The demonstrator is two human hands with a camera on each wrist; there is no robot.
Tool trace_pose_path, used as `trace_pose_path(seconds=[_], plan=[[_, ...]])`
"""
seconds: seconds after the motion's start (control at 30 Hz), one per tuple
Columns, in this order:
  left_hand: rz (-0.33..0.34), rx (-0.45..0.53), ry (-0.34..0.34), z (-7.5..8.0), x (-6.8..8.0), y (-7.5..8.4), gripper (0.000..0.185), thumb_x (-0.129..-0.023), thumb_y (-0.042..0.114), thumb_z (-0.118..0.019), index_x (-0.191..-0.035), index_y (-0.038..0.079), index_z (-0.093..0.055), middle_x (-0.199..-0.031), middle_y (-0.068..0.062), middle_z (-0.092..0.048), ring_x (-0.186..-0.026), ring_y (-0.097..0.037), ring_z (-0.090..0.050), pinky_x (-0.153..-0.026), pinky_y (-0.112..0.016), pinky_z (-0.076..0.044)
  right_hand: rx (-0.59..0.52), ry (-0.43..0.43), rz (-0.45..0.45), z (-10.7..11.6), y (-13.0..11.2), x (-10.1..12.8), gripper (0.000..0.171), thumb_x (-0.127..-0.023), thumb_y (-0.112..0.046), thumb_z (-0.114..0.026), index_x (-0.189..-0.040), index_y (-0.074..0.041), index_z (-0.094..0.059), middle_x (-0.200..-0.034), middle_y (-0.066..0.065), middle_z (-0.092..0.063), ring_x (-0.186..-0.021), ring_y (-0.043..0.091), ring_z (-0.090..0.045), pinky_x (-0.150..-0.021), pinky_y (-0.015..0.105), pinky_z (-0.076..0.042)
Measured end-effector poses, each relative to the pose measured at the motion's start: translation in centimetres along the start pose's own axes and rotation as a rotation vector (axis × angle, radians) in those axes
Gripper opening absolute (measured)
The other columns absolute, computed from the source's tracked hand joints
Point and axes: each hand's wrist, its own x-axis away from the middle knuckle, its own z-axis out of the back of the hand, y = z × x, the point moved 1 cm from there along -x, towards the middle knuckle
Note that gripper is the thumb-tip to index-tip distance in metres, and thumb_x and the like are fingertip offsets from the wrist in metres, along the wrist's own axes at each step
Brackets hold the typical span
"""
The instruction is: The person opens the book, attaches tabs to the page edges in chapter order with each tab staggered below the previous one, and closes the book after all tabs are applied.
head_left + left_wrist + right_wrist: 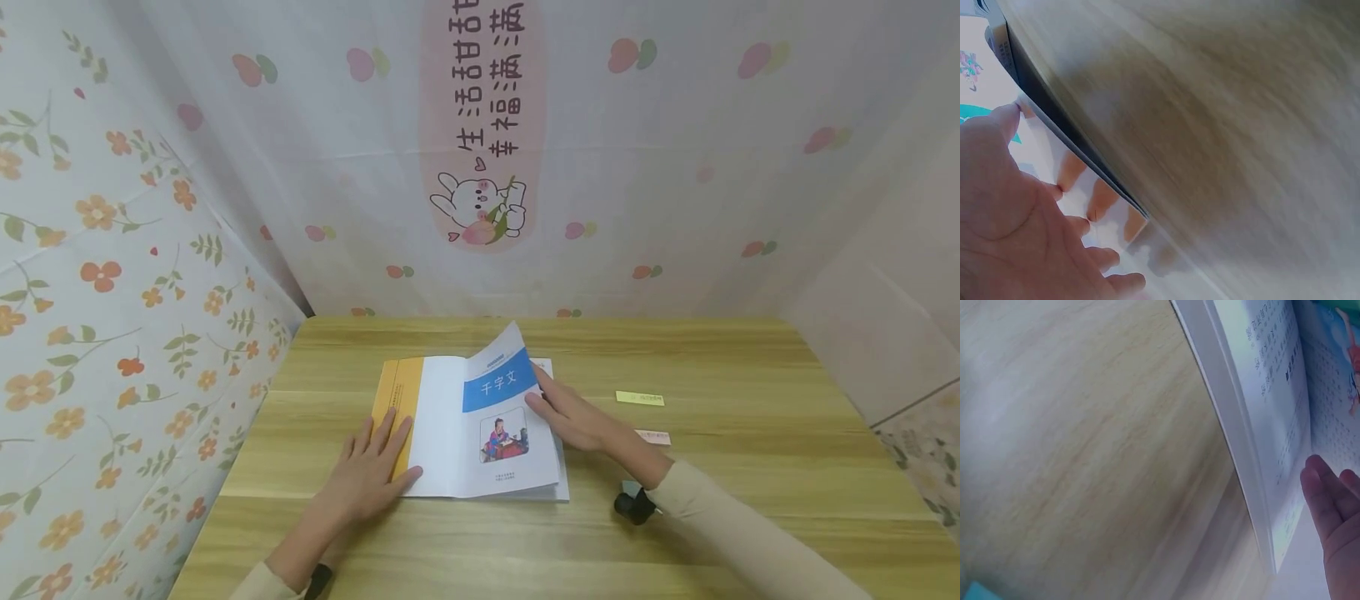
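Note:
A paperback book (pixel 441 417) lies open on the table in the head view. Its yellow-orange cover flap (pixel 408 383) is turned out to the left. My left hand (pixel 367 479) rests on that flap with fingers spread; in the left wrist view its fingertips (pixel 1104 257) touch the glossy cover. At the right edge, my right hand (pixel 581 417) pinches the title page (pixel 506 479), which has a blue band and a picture of a seated figure. That page is raised and bent at its top corner. Printed text pages (pixel 1279 406) show beneath in the right wrist view.
To the right of the book lie a yellow paper strip (pixel 640 398) and a pinkish strip (pixel 654 437), partly behind the right forearm. A teal piece (pixel 632 487) shows beside the black wrist camera (pixel 634 507). Patterned curtains (pixel 360 167) stand behind the wooden table (pixel 712 350).

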Motion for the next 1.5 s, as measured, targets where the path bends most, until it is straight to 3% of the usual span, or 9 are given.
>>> trace_pose_path(seconds=[0.23, 0.4, 0.6, 0.87, 1.0, 1.23, 1.33, 1.5], plan=[[-0.012, 0.006, 0.037, -0.4, 0.4, -1.2, 0.078, -0.103, 0.054, -0.050, -0.159, 0.004, -0.030, -0.162, -0.027, -0.020, -0.143, -0.059, -0.016, -0.107, -0.076, -0.016, 0.053, 0.013, 0.040, -0.1, -0.8, -0.4, 0.067, -0.110, -0.037, -0.040, -0.165, -0.021, -0.006, -0.166, 0.004, -0.025, -0.141, 0.026, -0.040, -0.113, 0.049, -0.032], [0.014, 0.011, 0.032, -0.1, 1.0, -2.0, 0.078, -0.103, 0.058, -0.047, -0.159, 0.006, -0.032, -0.163, -0.025, -0.020, -0.144, -0.057, -0.014, -0.108, -0.075, -0.014, 0.068, 0.011, 0.093, -0.4, -1.9, -1.0, 0.066, -0.110, -0.027, -0.045, -0.165, -0.023, -0.010, -0.166, 0.002, -0.022, -0.142, 0.029, -0.039, -0.111, 0.051, -0.035], [0.021, 0.009, 0.041, 0.6, 1.6, -2.7, 0.077, -0.103, 0.059, -0.046, -0.158, 0.005, -0.034, -0.163, -0.025, -0.021, -0.143, -0.058, -0.016, -0.106, -0.077, -0.015, 0.116, -0.051, 0.129, -1.5, -3.0, -1.7, 0.067, -0.109, -0.032, -0.046, -0.165, -0.024, -0.011, -0.167, 0.000, -0.018, -0.149, 0.023, -0.023, -0.116, 0.051, -0.025], [0.054, 0.027, 0.061, 1.2, 2.1, -4.4, 0.079, -0.103, 0.058, -0.048, -0.158, 0.004, -0.034, -0.160, -0.030, -0.024, -0.142, -0.060, -0.015, -0.106, -0.078, -0.013, 0.200, -0.107, 0.235, -2.9, -3.9, -2.7, 0.074, -0.107, -0.036, -0.048, -0.165, -0.016, -0.006, -0.169, 0.007, -0.008, -0.153, 0.020, -0.008, -0.118, 0.049, -0.019], [0.061, 0.019, 0.078, 1.9, 2.4, -4.5, 0.076, -0.103, 0.056, -0.048, -0.156, 0.003, -0.036, -0.160, -0.031, -0.023, -0.141, -0.062, -0.015, -0.105, -0.079, -0.014, 0.226, -0.125, 0.221, -3.5, -4.4, -2.9, 0.074, -0.107, -0.046, -0.044, -0.165, -0.020, -0.006, -0.170, 0.003, -0.004, -0.153, 0.017, -0.004, -0.119, 0.047, -0.019], [0.051, 0.036, 0.141, 3.0, 2.8, -4.3, 0.072, -0.102, 0.052, -0.053, -0.152, 0.001, -0.042, -0.157, -0.034, -0.026, -0.139, -0.064, -0.018, -0.102, -0.080, -0.016, 0.265, -0.130, 0.206, -4.7, -5.0, -3.4, 0.071, -0.107, -0.034, -0.049, -0.165, -0.024, -0.010, -0.170, 0.002, -0.003, -0.153, 0.019, -0.004, -0.118, 0.050, -0.019], [0.056, 0.025, 0.146, 3.4, 2.9, -4.5, 0.072, -0.103, 0.050, -0.054, -0.152, 0.000, -0.041, -0.157, -0.035, -0.025, -0.138, -0.065, -0.018, -0.101, -0.081, -0.018, 0.286, -0.157, 0.186, -5.1, -5.3, -3.8, 0.071, -0.107, -0.044, -0.047, -0.165, -0.026, -0.010, -0.170, 0.000, 0.000, -0.153, 0.019, -0.001, -0.119, 0.048, -0.015], [0.096, 0.026, 0.136, 4.4, 3.2, -5.2, 0.074, -0.104, 0.048, -0.053, -0.156, 0.000, -0.032, -0.159, -0.034, -0.019, -0.139, -0.064, -0.014, -0.103, -0.079, -0.015, 0.327, -0.203, 0.176, -6.1, -5.2, -4.3, 0.075, -0.104, -0.060, -0.038, -0.165, -0.024, -0.012, -0.170, 0.003, 0.000, -0.153, 0.030, -0.002, -0.119, 0.051, -0.015]])
